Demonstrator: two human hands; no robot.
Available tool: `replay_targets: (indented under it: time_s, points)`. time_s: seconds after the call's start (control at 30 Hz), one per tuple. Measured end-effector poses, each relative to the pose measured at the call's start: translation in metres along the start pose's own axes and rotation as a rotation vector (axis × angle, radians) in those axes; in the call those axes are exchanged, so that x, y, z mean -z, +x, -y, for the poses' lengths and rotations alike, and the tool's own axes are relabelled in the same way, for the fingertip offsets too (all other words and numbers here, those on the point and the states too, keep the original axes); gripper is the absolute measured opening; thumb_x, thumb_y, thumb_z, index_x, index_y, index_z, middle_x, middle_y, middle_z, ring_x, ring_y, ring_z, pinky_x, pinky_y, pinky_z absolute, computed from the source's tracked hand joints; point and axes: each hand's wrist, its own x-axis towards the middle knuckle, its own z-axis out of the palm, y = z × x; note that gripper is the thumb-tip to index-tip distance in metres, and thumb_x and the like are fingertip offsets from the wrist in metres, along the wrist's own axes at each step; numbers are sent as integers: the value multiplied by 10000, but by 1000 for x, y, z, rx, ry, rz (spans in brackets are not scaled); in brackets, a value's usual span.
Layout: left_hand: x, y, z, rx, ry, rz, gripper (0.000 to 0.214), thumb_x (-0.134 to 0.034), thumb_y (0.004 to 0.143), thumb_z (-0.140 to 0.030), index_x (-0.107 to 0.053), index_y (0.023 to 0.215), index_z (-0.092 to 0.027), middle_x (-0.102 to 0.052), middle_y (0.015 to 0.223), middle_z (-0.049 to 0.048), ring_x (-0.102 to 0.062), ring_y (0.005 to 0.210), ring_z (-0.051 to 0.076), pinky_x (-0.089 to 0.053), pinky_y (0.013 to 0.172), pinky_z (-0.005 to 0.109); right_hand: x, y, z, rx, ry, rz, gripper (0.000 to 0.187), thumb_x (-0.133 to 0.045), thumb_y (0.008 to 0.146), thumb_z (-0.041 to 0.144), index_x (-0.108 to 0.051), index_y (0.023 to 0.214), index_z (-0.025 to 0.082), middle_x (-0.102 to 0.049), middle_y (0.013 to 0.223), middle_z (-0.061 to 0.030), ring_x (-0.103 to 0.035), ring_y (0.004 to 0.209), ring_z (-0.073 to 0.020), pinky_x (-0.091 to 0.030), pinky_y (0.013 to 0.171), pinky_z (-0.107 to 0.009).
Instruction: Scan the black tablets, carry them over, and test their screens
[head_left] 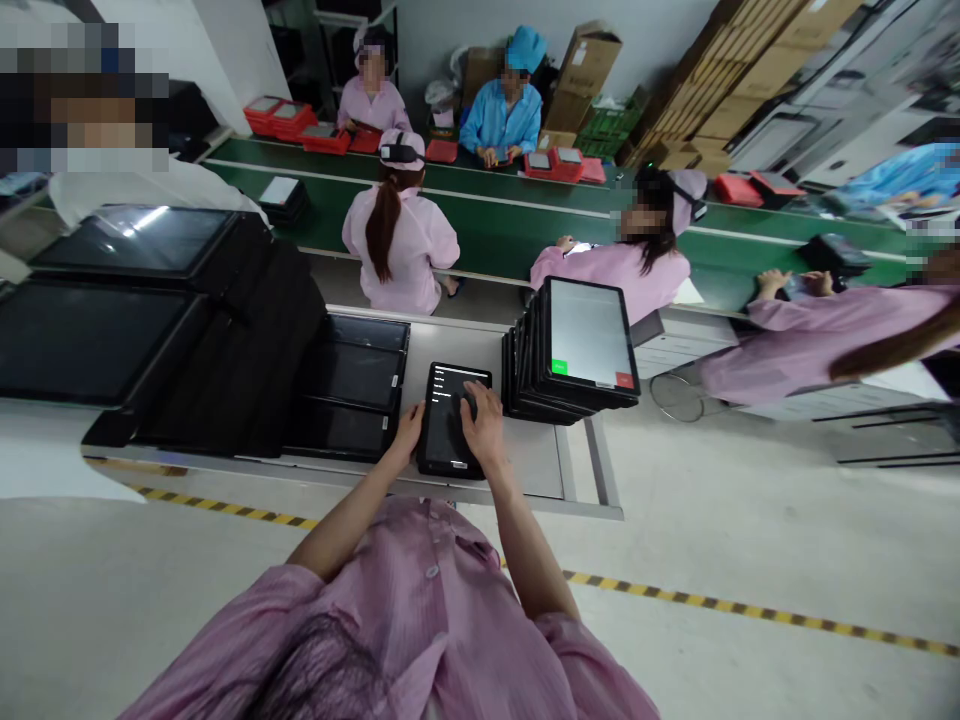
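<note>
In front of me on the table lies a black tablet (448, 432), its dark screen lit with a few short lines of white text at the upper left. My left hand (407, 432) grips the tablet's left edge, its fingers partly hidden. Over the right part of the screen is my right hand (484, 422), open, fingers apart and a fingertip at or just above the glass. Just right of it stands a stack of tablets (589, 335), the top one showing a white screen with a green and a red patch. More black tablets (352, 365) lie to the left.
Large piles of black tablets (90, 335) fill the table's left end. The grey table (536, 470) ends right of the stack. Beyond runs a green conveyor bench (487, 240) with several co-workers, red cases (551, 165) and cardboard boxes (787, 70). Yellow-black tape (712, 600) marks the floor.
</note>
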Motion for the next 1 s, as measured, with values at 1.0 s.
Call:
replay_targets:
  time_s: [1.0]
  points:
    - [10,-23,-31,-124,560,146,538,-458,1133,-530,-805,1339,-173,-815,1413,141,-704,1401,323,-489,1239,437,40,-71,-29,-447,192,62,596,-558,1032,617,-731,1362,152,-736,1216,-181,-729,917,-251,-641,889,-439]
